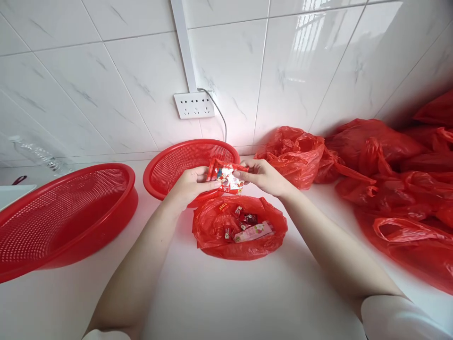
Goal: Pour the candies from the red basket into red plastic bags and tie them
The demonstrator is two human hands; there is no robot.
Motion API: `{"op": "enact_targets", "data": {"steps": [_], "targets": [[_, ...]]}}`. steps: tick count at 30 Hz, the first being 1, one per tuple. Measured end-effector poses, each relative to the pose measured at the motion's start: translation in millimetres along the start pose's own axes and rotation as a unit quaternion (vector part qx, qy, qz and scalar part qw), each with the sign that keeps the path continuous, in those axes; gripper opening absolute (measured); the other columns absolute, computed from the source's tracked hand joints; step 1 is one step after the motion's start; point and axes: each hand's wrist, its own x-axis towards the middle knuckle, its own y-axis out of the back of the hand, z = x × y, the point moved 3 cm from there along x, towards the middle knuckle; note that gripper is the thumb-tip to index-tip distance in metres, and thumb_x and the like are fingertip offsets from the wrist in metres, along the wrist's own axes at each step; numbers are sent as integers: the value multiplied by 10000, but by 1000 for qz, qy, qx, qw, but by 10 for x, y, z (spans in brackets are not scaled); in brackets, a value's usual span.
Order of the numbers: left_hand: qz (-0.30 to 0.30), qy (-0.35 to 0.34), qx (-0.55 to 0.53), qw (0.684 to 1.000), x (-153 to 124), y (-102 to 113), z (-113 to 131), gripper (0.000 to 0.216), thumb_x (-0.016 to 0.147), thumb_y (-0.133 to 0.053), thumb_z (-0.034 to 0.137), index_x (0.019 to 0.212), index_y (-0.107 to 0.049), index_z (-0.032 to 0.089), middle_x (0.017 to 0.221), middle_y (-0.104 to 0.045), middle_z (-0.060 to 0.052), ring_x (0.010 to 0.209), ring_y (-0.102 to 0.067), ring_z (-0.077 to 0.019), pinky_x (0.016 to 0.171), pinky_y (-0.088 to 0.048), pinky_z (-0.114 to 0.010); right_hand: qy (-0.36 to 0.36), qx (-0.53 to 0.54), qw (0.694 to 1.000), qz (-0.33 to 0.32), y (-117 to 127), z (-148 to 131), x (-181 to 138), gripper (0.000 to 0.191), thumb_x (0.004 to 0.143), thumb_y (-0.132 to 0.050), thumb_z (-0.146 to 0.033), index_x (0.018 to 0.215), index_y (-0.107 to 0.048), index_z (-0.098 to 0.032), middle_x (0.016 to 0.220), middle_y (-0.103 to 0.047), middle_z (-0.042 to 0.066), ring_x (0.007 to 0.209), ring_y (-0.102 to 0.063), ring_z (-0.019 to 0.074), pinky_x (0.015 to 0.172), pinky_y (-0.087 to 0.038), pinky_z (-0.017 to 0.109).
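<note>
Between my two hands is a small red snack packet (229,178) with a white and coloured print. My left hand (193,184) pinches its left end, and my right hand (260,176) grips its right end. Just below it an open red plastic bag (208,241) sits on the white table, with several small wrapped sweets (247,219) and a pink flowered packet (255,232) inside. Behind my left hand stands a round red mesh basket (166,165), partly hidden by the hand and the packet.
A larger red basket (106,212) stands at the left, near a clear plastic bottle (44,156). Several red plastic bags (378,141) are heaped along the right side. A socket strip (194,105) with a grey cable (221,113) is on the tiled wall.
</note>
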Motion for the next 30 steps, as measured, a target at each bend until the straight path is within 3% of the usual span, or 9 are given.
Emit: {"op": "enact_targets", "data": {"steps": [3,6,11,14,17,20,25,30], "targets": [[18,-27,18,999,-23,34,57,408,721,-805,344,1095,-698,221,993,-757,-50,920,-712,-196,866,-549,-324,-18,-33,997,-73,-7,-49,-51,249,801,-732,-386,903,-683,-164,879,-707,35,836,-653,169,808,-522,331],[28,-37,69,997,-50,2,82,342,706,-812,358,996,-709,208,873,-740,-31,808,-703,-180,737,-555,-293,-26,-35,995,-90,-56,-85,-86,302,818,-713,-405,1006,-673,-172,986,-720,54,918,-664,183,847,-518,335],[-9,-50,91,995,-70,-148,68,286,726,-789,367,937,-700,196,823,-726,-22,787,-689,-171,723,-548,-290,-32,-136,983,-115,-160,-99,-133,284,830,-683,-434,838,-706,-151,759,-676,11,686,-591,140,629,-467,266],[-59,-50,92,993,-78,-180,69,277,757,-760,389,941,-711,188,928,-745,-44,880,-692,-195,786,-548,-309,-16,-181,979,-86,-122,-146,-162,292,851,-656,-427,768,-704,-151,667,-613,-11,606,-516,114,567,-413,251],[-102,-25,117,987,-89,-167,66,306,799,-708,461,905,-729,174,929,-747,-56,870,-689,-219,719,-537,-299,2,-130,990,-50,-55,-218,-180,289,862,-646,-430,803,-697,-152,700,-621,0,626,-535,119,578,-427,253],[-99,-23,107,989,-90,-151,71,351,855,-632,510,884,-729,173,893,-739,-47,841,-678,-205,688,-518,-276,19,-74,997,-25,-26,-265,-184,283,847,-677,-418,785,-675,-142,692,-594,3,618,-519,114,559,-424,249],[-100,-90,46,990,-101,-181,113,291,846,-676,441,816,-702,153,777,-681,-16,726,-626,-144,637,-485,-237,71,-6,997,-42,-104,-291,-211,268,882,-650,-388,766,-632,-148,694,-527,-9,644,-489,116,602,-413,266],[-102,-141,11,985,-135,-177,188,243,824,-713,369,960,-714,167,877,-699,-32,798,-643,-157,702,-504,-249,125,-82,989,-23,-160,-349,-242,291,923,-596,-381,739,-592,-156,706,-485,-12,666,-443,117,615,-370,269]]}}
